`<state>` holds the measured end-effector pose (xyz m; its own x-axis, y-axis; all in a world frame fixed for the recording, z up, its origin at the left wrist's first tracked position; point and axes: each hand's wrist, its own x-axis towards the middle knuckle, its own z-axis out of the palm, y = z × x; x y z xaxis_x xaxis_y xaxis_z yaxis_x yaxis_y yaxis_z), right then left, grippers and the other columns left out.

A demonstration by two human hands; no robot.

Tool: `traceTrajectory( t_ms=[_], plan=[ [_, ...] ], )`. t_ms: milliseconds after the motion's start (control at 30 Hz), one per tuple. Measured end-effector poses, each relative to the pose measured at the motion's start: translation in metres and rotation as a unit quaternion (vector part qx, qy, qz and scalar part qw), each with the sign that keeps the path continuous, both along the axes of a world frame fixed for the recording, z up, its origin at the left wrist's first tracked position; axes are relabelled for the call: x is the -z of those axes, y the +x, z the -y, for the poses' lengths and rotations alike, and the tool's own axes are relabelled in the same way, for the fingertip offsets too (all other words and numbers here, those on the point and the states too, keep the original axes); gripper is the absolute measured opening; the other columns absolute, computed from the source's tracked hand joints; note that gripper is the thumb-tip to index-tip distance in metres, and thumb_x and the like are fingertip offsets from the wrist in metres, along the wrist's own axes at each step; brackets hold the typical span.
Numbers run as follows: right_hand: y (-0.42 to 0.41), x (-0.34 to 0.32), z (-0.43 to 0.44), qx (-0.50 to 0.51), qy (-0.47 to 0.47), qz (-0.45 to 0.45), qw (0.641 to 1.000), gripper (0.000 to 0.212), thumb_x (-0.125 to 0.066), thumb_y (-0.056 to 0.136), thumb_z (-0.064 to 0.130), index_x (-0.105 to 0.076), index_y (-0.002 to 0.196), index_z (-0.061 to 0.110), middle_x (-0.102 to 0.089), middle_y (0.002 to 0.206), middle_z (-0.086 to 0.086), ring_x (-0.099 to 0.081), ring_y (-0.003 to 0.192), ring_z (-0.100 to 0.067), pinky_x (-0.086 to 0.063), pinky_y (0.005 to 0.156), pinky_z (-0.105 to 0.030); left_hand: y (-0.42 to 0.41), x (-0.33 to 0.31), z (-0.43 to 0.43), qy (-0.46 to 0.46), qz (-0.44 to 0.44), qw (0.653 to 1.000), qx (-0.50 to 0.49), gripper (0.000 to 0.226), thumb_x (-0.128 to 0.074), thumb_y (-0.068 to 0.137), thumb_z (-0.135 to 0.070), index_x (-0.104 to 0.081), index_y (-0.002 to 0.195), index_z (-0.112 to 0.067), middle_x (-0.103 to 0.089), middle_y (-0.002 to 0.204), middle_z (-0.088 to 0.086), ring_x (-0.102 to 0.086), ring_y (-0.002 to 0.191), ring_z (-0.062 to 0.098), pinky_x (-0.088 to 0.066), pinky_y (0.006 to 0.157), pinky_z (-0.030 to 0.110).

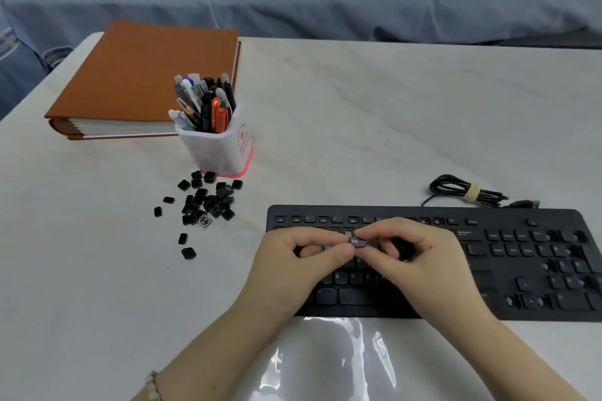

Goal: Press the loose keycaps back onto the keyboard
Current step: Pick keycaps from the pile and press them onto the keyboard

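Hands meet over the keyboard [488, 270], left hand [293, 267] and right hand [420, 257] together pinching an Esc keycap [356, 241], so the step looks like orienting it, next seating it top-left, with the keycap pile [208, 202] waiting.

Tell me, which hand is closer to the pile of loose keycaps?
Left. The left hand is over the keyboard, just right of the keycap pile; the right hand is farther right.
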<state>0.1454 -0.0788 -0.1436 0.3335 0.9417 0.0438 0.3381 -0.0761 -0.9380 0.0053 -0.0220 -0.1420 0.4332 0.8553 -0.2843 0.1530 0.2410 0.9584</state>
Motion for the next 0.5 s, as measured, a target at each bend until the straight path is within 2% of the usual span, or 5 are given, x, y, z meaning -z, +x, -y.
traceTrajectory(
  t_ms=[167, 333, 400, 500],
  plan=[
    [0.002, 0.004, 0.005, -0.016, -0.003, 0.035, 0.999, 0.024, -0.082, 0.061, 0.019, -0.070, 0.068, 0.039, -0.053, 0.055, 0.000, -0.048, 0.054, -0.005, -0.036, 0.057, -0.008, 0.002, 0.002, 0.004, -0.012, -0.018, 1.000, -0.008, 0.009, -0.070, 0.077, -0.005, -0.074, 0.074, -0.012, -0.040, 0.037, -0.015, -0.038, 0.038, -0.001, -0.032, 0.045, 0.007],
    [0.005, 0.014, 0.010, -0.012, -0.047, 0.063, 0.997, 0.035, -0.079, 0.066, 0.013, -0.063, 0.065, 0.044, -0.058, 0.055, -0.001, -0.052, 0.056, -0.003, -0.040, 0.062, -0.008, 0.004, 0.011, 0.008, -0.046, -0.052, 0.998, -0.007, 0.016, -0.069, 0.078, -0.005, -0.072, 0.069, -0.018, -0.053, 0.043, -0.015, -0.047, 0.043, -0.007, -0.034, 0.046, 0.005],
    [0.005, 0.020, 0.008, -0.018, -0.077, 0.066, 0.995, 0.034, -0.077, 0.069, 0.014, -0.061, 0.066, 0.044, -0.060, 0.055, 0.002, -0.051, 0.056, -0.001, -0.040, 0.061, -0.008, 0.004, 0.016, 0.007, -0.029, -0.078, 0.997, -0.007, 0.018, -0.067, 0.080, -0.006, -0.072, 0.069, -0.020, -0.051, 0.043, -0.015, -0.045, 0.043, -0.006, -0.034, 0.047, 0.006],
    [0.003, 0.029, -0.001, -0.026, -0.113, 0.072, 0.991, 0.031, -0.075, 0.073, 0.015, -0.060, 0.066, 0.041, -0.054, 0.050, 0.013, -0.049, 0.054, 0.001, -0.038, 0.059, -0.006, -0.005, 0.027, -0.004, 0.055, -0.131, 0.988, -0.054, 0.021, -0.063, 0.083, -0.007, -0.069, 0.068, -0.021, -0.046, 0.037, -0.017, -0.042, 0.042, -0.004, -0.033, 0.048, 0.005]
  ],
)
